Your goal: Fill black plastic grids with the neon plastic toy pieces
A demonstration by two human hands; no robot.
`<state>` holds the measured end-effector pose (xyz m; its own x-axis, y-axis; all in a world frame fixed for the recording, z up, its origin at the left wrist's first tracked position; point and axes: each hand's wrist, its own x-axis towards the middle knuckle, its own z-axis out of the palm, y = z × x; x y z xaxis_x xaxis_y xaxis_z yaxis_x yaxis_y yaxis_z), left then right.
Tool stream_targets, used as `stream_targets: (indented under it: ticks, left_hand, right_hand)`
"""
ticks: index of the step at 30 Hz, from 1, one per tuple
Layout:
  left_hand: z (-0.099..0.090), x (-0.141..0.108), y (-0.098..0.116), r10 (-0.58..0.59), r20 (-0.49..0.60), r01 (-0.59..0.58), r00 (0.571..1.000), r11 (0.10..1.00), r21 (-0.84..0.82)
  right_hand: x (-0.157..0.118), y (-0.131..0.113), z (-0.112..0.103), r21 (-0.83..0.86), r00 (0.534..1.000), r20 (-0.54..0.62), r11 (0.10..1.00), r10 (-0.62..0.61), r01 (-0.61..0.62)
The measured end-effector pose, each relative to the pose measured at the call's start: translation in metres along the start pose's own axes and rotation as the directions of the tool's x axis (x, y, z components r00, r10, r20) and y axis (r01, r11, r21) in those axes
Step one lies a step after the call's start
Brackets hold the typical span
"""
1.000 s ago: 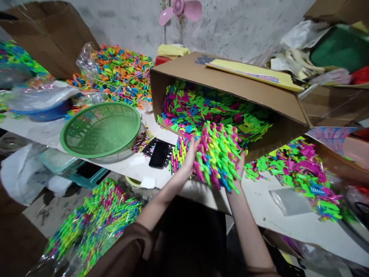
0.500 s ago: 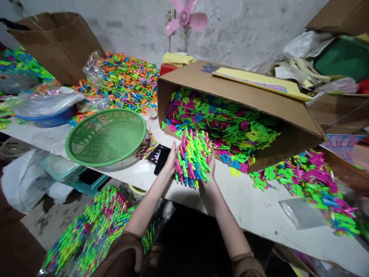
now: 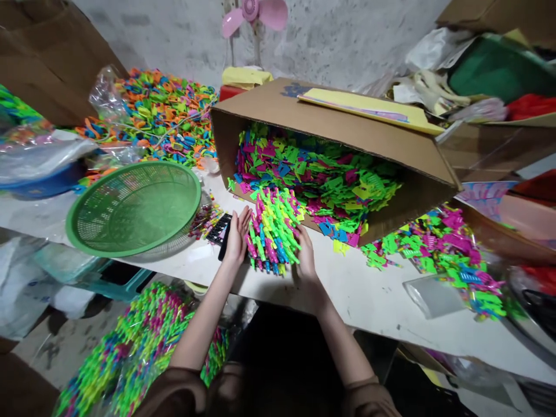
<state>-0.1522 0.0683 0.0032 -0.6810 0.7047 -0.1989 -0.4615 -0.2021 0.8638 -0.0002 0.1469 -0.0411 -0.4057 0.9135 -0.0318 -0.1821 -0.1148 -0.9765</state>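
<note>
A thick bundle of bright plastic sticks (image 3: pixel 274 231), pink, green, yellow and blue, is at the table's front edge, between my two hands. On its left side is my left hand (image 3: pixel 237 236), palm inward, fingers stretched out and the fingertips close to the sticks. My right hand (image 3: pixel 305 252) is at the right side, its fingers extended along the bundle; whether they press on it is unclear. Just behind the bundle is the mouth of a cardboard box (image 3: pixel 347 119) lying on its side, with many flat coloured plastic pieces (image 3: pixel 321 179) inside. A black object (image 3: pixel 225 240) lies partly behind my left hand.
A green mesh basket (image 3: pixel 134 208) stands to the left, before a heap of orange, green and blue parts (image 3: pixel 169 116). More loose pieces (image 3: pixel 447 243) and a clear plastic bag (image 3: pixel 434 296) lie right. Below the table, bagged sticks (image 3: pixel 125 347) sit on the floor.
The view has shifted to the right, so everything appears further left. My left hand's fingers have straightened and loosened from the bundle's side; the right hand has also eased off slightly.
</note>
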Motion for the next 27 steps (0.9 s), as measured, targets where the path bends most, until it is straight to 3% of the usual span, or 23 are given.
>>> stream_targets:
  ticks: [3, 4, 6, 9, 12, 17, 27]
  left_hand:
    - [-0.002, -0.014, 0.012, 0.286, -0.038, -0.263, 0.957, 0.919, 0.293]
    - [-0.002, -0.022, 0.019, 0.398, 0.017, -0.368, 0.917, 0.832, 0.415]
    - [-0.001, -0.038, 0.032, 0.524, 0.256, -0.563, 0.813, 0.59, 0.579]
    - [0.001, -0.061, 0.045, 0.468, 0.596, -0.744, 0.653, 0.25, 0.619]
    - [0.001, -0.073, 0.045, 0.386, 0.721, -0.797, 0.575, 0.063, 0.601]
    - [-0.006, -0.074, 0.041, 0.368, 0.77, -0.801, 0.522, -0.099, 0.59]
    - [-0.011, -0.073, 0.048, 0.327, 0.794, -0.783, 0.512, -0.201, 0.588]
  right_hand:
    - [-0.017, 0.008, -0.007, -0.169, 0.989, -0.008, 0.975, -0.145, 0.141]
    - [-0.021, 0.012, -0.008, -0.22, 0.98, 0.023, 0.956, -0.195, 0.195]
    - [-0.027, 0.018, -0.01, -0.303, 0.959, 0.103, 0.91, -0.263, 0.282]
    - [-0.027, 0.023, -0.011, -0.391, 0.931, 0.209, 0.847, -0.299, 0.36]
    - [-0.02, 0.024, -0.013, -0.454, 0.918, 0.284, 0.804, -0.278, 0.384]
    - [-0.014, 0.024, -0.012, -0.524, 0.888, 0.379, 0.731, -0.26, 0.437]
    - [-0.018, 0.012, -0.003, -0.567, 0.86, 0.465, 0.675, -0.21, 0.472]
